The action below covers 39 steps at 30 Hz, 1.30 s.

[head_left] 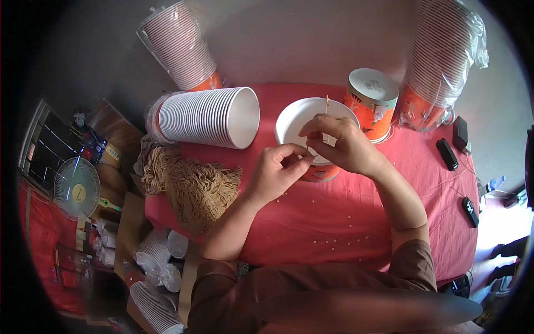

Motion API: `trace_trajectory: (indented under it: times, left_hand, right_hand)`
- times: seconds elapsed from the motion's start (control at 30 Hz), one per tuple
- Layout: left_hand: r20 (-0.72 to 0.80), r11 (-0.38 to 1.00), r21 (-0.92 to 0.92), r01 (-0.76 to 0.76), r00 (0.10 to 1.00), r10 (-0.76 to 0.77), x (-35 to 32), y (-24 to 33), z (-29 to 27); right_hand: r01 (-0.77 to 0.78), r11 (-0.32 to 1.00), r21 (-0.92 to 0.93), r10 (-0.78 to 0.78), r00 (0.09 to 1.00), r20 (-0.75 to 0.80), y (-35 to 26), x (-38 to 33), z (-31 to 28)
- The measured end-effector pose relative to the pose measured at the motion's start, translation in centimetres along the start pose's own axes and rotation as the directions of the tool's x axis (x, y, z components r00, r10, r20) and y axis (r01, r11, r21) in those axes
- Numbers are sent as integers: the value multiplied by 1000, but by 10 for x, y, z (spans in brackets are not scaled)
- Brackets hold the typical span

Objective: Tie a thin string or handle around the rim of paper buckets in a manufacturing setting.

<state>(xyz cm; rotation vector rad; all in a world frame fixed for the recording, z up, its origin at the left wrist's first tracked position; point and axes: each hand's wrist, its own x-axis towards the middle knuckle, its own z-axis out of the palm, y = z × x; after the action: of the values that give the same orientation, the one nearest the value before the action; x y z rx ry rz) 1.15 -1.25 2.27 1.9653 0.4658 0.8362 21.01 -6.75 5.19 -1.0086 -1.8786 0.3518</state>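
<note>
An open white-lined paper bucket with an orange printed outside stands upright in front of me. Both my hands meet at its near rim. My left hand is closed in a pinch, thumb against forefinger, on a thin cord mostly hidden by the fingers. Just above and to the right, my right hand is bent over the bucket's mouth, its fingertips also pinched on the cord. At the far rim, a short tan cord end pokes up. A heap of tan cords lies to the left of my left forearm.
On the red tablecloth, a nested stack of buckets lies sideways. An upturned orange bucket stands right of the open one. Wrapped bucket stacks rise at both back corners. Small black devices lie along the right edge.
</note>
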Motion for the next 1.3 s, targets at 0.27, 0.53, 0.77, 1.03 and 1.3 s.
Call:
trace_trajectory:
  times: [0.27,0.53,0.77,1.03,1.3]
  left_hand:
    - [3,878,-455,149,986,-165,-6,-23,-16]
    - [16,879,-453,151,987,-161,-6,-20,-17]
    - [11,898,-424,116,992,-123,-7,-19,-15]
    - [-48,959,-273,82,994,-99,-7,-15,-17]
    - [-35,897,-418,146,984,-176,-8,-14,-16]
  right_hand:
    - [196,968,-155,-193,981,36,-4,3,-4]
    - [216,944,-251,-200,976,86,-4,5,5]
    - [261,924,-279,-256,965,55,-5,6,5]
    - [180,933,-311,-193,981,-11,-5,3,-12]
    - [218,951,-219,-214,976,44,-6,3,-2]
